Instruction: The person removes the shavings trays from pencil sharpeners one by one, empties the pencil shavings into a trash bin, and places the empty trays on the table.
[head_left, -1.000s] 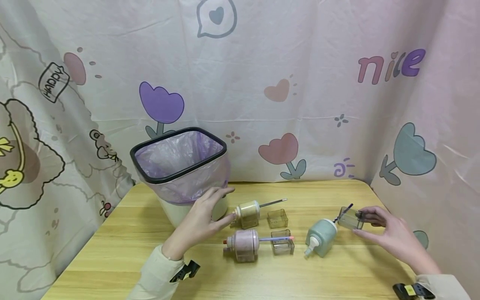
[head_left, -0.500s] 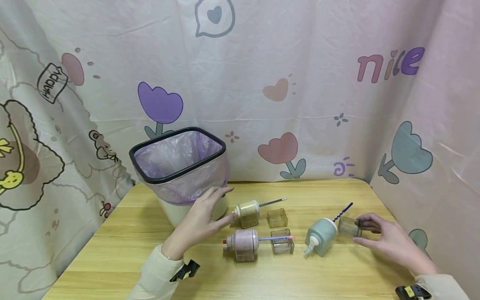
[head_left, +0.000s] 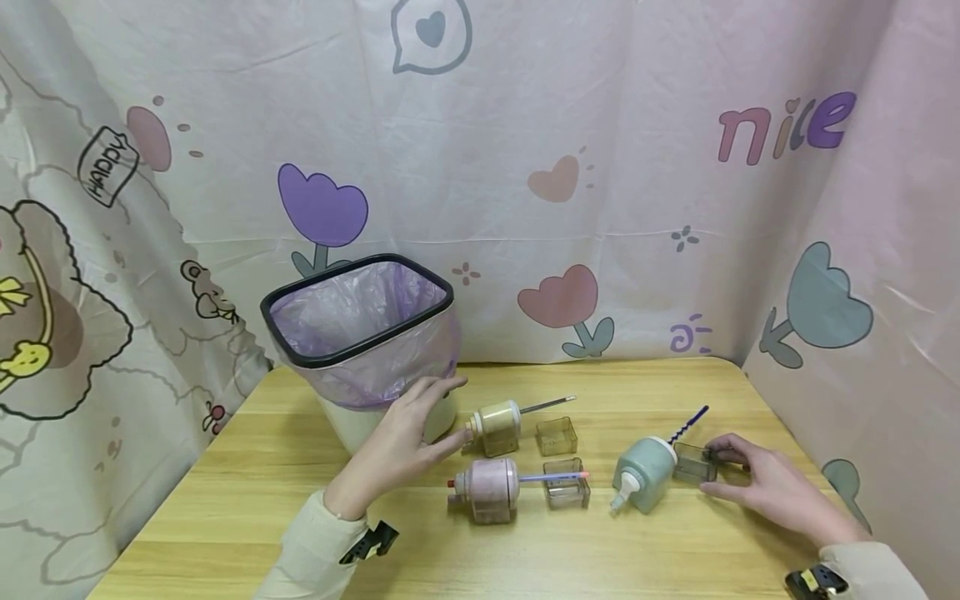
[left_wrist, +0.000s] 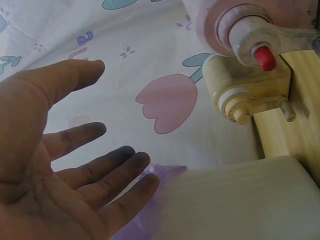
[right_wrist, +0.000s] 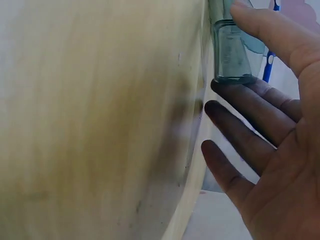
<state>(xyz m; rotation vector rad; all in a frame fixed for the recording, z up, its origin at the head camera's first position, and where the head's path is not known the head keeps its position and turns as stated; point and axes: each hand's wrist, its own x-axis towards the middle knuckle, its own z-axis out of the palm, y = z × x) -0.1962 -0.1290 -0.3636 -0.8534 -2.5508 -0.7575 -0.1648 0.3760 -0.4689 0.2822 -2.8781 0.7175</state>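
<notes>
My right hand [head_left: 772, 487] pinches a smoky clear shavings drawer [head_left: 696, 463] between thumb and fingers, low at the table. Beside it lies a teal crank pencil sharpener [head_left: 645, 473], with a dark blue patterned pencil [head_left: 688, 425] in its mouth. My left hand [head_left: 408, 437] has its fingers spread, thumb tip by the yellow sharpener [head_left: 497, 428]; its palm holds nothing in the left wrist view. A pencil [head_left: 547, 405] sticks out of the yellow sharpener. The pink sharpener [head_left: 489, 490] holds a blue pencil [head_left: 547, 477].
A trash bin [head_left: 356, 362] with a black rim and purple liner stands behind my left hand. Two more clear drawers, a back one [head_left: 557, 437] and a front one [head_left: 566, 493], sit on the wooden table [head_left: 225, 517]. A printed curtain [head_left: 637, 208] hangs behind.
My right hand has brought the clear drawer downward, nearer the front, and its end now sits close beside the teal sharpener. My left hand and the other sharpeners stay put.
</notes>
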